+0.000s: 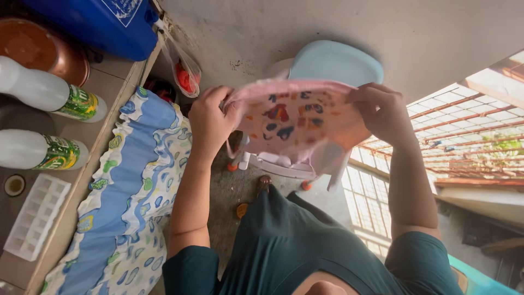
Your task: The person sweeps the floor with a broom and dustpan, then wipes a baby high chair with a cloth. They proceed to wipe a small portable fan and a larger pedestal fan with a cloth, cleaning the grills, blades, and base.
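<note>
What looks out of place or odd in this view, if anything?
Nothing looks spilled or broken. Both hands, left hand and right hand, hold a pink printed cloth stretched between them. Two white bottles lie on their sides on the counter, and a small plastic bag hangs off its corner.

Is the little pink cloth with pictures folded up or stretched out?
Stretched out. The left hand and right hand each pinch one side of the pink cloth, holding it open so its printed pictures show.
</note>
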